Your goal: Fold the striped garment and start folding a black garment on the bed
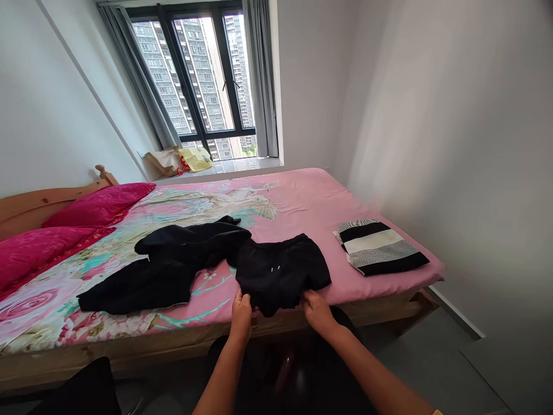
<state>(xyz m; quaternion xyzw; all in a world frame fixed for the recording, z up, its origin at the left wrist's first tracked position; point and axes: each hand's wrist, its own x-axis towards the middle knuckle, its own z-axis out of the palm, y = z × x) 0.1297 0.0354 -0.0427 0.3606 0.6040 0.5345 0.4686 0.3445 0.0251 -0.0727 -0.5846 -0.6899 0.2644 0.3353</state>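
A pair of black shorts (280,271) lies near the front edge of a bed with a pink floral sheet (302,202). My left hand (242,314) is closed on the shorts' near hem at the left. At the hem's right end my right hand (317,311) grips the fabric, fingers curled. A larger black garment (168,265) lies spread out to the left of the shorts and touches them.
A folded black-and-white striped garment (380,246) rests at the bed's right end. Two magenta pillows (64,225) sit by the wooden headboard at left. Bags (179,159) lie on the window sill. A white wall runs close along the right. Dark fabric (82,389) shows at bottom left.
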